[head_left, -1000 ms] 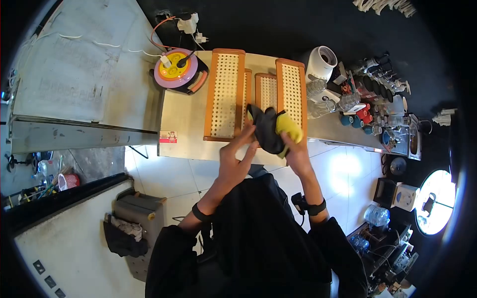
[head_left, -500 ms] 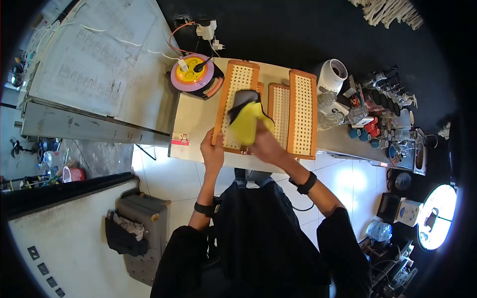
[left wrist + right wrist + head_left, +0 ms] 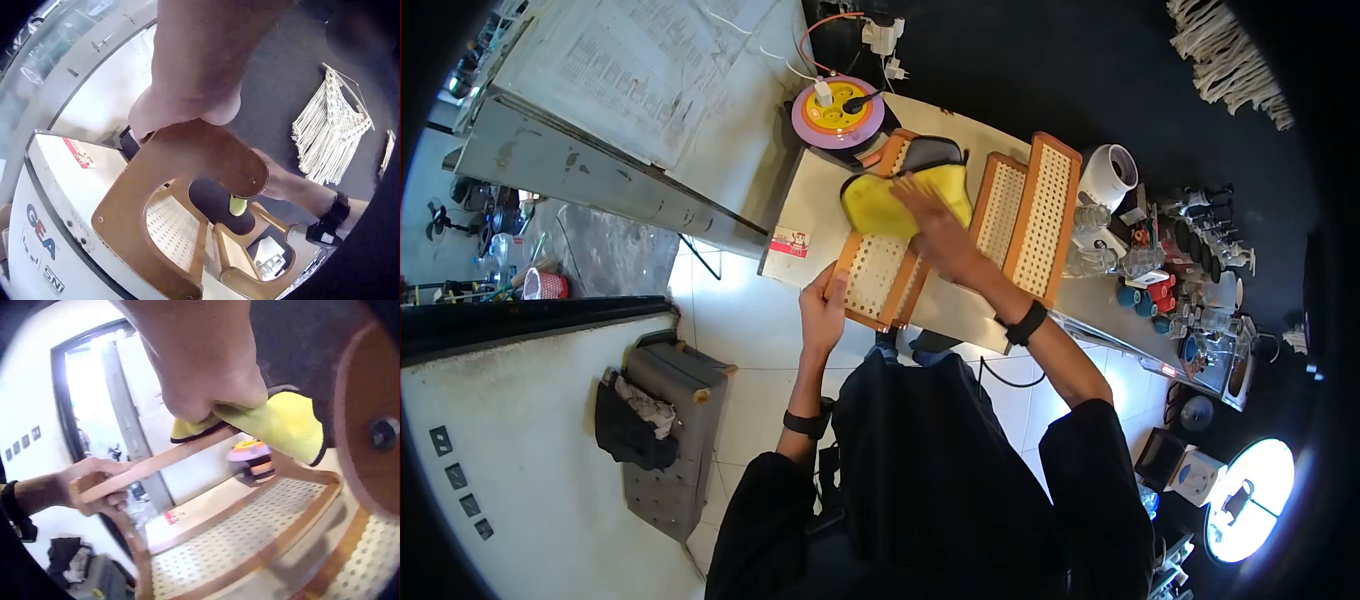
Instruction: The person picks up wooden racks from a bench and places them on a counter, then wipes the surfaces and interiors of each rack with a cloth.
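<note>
A white, box-shaped appliance (image 3: pixel 820 200) bears two racks on its top. The larger in view is a brown wooden rack with rounded ends and cream panels pierced by rows of round holes (image 3: pixel 875 278), at the person's left side of the top; a similar brown-framed, cream perforated rack (image 3: pixel 1045 215) stands just to the right of it. Over the far part of the left rack lies a yellow cloth with dark edging and a dark grey patch (image 3: pixel 880 207).

The right hand (image 3: pixel 940 235) presses on the cloth, its fingers laid out nearly straight across the yellow side. The left hand (image 3: pixel 824 308) grips the near wooden end of the left rack, thumb on top and fingers curled around the frame.

The cloth covers much of that rack's far part. In the right wrist view the right fingertips are hidden behind the palm, and the neighbouring rack is cut off at the edge. In the left wrist view, the left fingers are out of sight behind the frame, whose nearest part is blurred.
</note>
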A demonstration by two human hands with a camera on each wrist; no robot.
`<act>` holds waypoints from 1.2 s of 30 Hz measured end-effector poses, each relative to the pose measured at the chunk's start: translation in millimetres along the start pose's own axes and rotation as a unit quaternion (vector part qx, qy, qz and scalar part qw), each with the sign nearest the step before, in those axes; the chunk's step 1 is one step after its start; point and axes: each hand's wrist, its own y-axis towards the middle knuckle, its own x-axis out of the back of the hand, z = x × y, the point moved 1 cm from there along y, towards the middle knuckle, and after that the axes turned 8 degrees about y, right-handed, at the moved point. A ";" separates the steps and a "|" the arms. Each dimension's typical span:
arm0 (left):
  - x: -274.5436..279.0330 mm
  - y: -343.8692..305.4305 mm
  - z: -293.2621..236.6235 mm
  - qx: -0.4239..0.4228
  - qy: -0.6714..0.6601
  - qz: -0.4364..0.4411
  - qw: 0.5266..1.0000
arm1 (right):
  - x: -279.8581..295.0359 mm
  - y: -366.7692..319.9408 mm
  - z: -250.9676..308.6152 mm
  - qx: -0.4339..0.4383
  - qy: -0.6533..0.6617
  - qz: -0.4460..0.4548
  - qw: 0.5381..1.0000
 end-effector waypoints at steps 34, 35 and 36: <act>33.1 32.4 -6.7 -0.039 0.102 0.071 0.991 | -13.7 35.7 -21.5 0.019 -0.104 -0.013 0.994; 35.1 34.2 -9.9 -0.016 0.105 0.068 0.992 | -26.2 23.7 -3.4 0.060 -0.114 0.005 0.992; 42.9 40.9 -1.0 -0.021 0.106 0.077 0.991 | -39.7 8.9 18.0 0.100 -0.128 0.025 0.986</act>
